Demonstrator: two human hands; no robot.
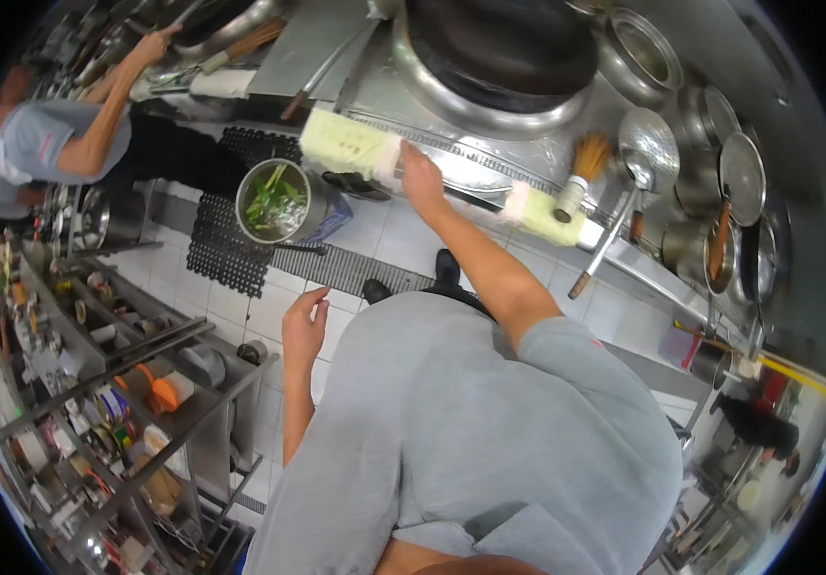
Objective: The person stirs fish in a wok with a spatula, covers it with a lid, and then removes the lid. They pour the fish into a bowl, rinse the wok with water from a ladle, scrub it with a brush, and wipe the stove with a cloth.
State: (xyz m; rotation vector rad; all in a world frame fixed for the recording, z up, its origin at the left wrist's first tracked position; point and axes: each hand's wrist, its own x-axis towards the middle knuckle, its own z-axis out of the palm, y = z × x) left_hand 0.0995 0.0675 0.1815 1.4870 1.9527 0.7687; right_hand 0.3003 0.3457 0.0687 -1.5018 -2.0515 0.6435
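My right hand [420, 180] reaches to the front edge of the stove, its fingers curled at the end of a folded pale yellow cloth [346, 144]. A second folded cloth [542, 213] lies farther right along the same edge. Above the hand a large black wok [504, 48] sits on a metal ring. My left hand [305, 324] hangs free beside my body, fingers loosely extended and holding nothing. Beyond it on the floor side stands a metal pot [274, 201] with green leafy vegetables in it.
A bamboo brush [582, 174], a perforated skimmer [649, 149] and a ladle [609, 240] rest at the stove's right. Several pots stand farther right. Another person [68, 139] works at the upper left. Crowded metal shelving [125, 345] runs along the left; a black mat [226, 244] covers some floor.
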